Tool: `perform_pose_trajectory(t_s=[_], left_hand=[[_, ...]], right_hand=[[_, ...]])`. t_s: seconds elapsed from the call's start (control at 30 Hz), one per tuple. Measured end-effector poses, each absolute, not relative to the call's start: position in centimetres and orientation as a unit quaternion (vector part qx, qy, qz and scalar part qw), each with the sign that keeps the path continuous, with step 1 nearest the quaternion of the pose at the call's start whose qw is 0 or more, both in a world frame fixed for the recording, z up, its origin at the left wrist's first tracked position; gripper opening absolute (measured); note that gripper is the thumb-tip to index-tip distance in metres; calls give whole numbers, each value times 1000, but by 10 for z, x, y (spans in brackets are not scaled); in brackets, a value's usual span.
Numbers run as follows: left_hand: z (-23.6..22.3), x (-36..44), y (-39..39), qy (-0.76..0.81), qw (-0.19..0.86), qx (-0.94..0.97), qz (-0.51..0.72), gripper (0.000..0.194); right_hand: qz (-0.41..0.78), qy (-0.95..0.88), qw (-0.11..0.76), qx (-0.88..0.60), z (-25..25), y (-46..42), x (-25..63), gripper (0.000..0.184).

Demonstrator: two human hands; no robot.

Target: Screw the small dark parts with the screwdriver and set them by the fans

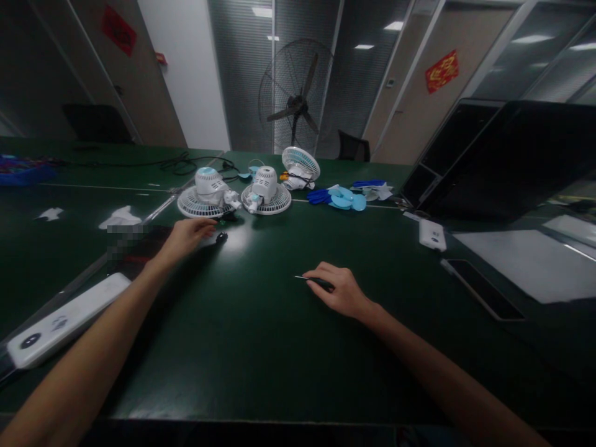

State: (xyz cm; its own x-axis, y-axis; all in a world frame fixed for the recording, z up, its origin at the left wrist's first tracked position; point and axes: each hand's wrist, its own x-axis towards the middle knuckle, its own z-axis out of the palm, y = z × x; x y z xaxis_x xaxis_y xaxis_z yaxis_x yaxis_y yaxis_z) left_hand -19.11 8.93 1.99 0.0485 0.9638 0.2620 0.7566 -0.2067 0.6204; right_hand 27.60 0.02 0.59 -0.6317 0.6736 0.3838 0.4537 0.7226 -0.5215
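Observation:
My right hand (342, 290) is closed around a small screwdriver (326, 284), its thin metal shaft pointing left just above the green table. Over to the left, my left hand (186, 237) hovers low with its fingers loosely bent and apart, and nothing shows between them. Close by its fingertips lies a small black part (221, 238) beside something pale. Just beyond that hand a white fan head (212, 186) rests grille-down. A second fan head (266, 186) lies grille-down to its right, and a third fan head (300, 167) leans behind.
Light-blue fan blades (347, 198) lie by blue gloves (319, 196). A white device (69, 320) is at left, under my forearm's side. At right are a phone (484, 288), a white box-like device (432, 234), paper (531, 261) and a large black monitor (507, 161). Black cables (179, 162) run behind.

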Motion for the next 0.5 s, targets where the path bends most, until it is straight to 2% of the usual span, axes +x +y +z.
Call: perform_pose_trajectory(t_s=[0.2, 0.33, 0.5], left_hand=[[10, -174, 75, 622, 28, 726, 291, 44], [-2, -165, 65, 624, 1, 749, 221, 44], [-6, -157, 67, 604, -22, 772, 195, 44]], right_hand=[[179, -884, 284, -326, 5, 1, 276, 24], [182, -886, 280, -321, 5, 1, 275, 25], [178, -885, 279, -326, 5, 2, 275, 25]])
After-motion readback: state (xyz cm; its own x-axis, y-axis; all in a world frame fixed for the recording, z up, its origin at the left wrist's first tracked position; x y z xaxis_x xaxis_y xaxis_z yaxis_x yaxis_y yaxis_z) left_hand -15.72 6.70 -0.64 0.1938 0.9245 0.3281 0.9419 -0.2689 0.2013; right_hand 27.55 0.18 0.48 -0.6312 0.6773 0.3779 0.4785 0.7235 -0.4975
